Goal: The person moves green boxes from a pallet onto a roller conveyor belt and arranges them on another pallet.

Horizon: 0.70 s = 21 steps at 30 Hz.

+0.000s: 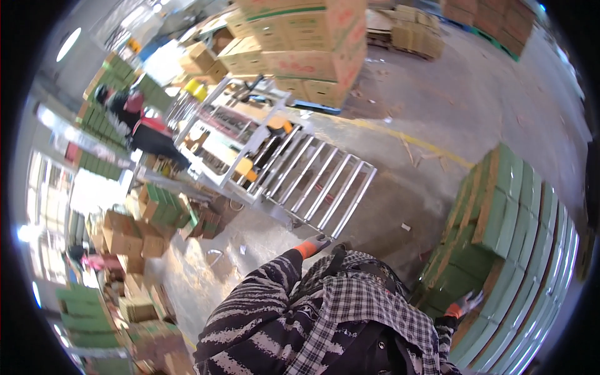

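Note:
My left hand [318,243], in a grey glove with an orange cuff, is at the near end of a metal roller conveyor [323,183], beside its last roller. Whether its fingers grip the frame is too small to tell. My right hand [468,302], gloved alike, has its fingers apart against or just beside a tall stack of green cartons [506,262] at the right. It holds nothing that I can see. A carton sealing machine with a white frame [234,136] and orange parts stands at the conveyor's far end.
Large cardboard cartons [304,51] stand on a blue pallet beyond the machine. A person in dark clothes [145,126] is at the upper left; another person [89,260] is at the far left. Brown boxes [122,234] are piled at the left. Scraps lie on the concrete floor [398,197].

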Motion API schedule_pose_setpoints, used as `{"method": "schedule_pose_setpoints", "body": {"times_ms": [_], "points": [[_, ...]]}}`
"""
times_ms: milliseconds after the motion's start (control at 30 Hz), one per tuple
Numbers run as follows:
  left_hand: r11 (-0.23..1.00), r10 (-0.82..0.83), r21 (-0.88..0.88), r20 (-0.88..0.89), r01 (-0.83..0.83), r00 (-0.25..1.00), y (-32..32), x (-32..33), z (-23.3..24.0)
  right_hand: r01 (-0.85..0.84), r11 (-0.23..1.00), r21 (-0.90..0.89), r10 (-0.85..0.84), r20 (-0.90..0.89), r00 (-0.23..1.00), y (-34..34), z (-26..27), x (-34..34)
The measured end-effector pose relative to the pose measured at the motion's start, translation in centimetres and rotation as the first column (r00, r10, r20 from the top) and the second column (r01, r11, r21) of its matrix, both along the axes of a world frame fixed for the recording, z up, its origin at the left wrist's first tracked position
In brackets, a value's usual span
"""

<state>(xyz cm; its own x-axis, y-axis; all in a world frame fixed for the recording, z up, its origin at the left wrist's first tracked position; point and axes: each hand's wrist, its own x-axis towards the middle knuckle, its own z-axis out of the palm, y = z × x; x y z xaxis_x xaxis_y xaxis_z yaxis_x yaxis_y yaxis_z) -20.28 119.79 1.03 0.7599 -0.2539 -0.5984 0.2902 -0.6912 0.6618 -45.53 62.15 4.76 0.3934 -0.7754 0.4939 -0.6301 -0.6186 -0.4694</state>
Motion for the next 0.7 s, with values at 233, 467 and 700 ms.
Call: {"method": "schedule_pose_setpoints", "body": {"times_ms": [233, 467, 700], "points": [[0.988, 0.138, 0.053, 0.14, -0.147, 0.98, 11.5, -3.9, -2.9, -0.596, 0.593, 0.541, 0.572, 0.237, 0.785, 9.0, 0.5, 18.4], [0.948, 0.249, 0.159, 0.168, -0.275, 0.954, 16.9, -7.7, -7.9, -0.526, 0.25, 0.813, 0.933, -0.058, 0.355, 12.1, -4.5, 19.2], [0.65, 0.702, -0.01, 0.391, -0.76, 0.595, 11.4, 1.3, -3.6, -0.273, 0.205, 0.94, 0.942, -0.114, 0.315, 11.7, 1.2, 15.1]]}}
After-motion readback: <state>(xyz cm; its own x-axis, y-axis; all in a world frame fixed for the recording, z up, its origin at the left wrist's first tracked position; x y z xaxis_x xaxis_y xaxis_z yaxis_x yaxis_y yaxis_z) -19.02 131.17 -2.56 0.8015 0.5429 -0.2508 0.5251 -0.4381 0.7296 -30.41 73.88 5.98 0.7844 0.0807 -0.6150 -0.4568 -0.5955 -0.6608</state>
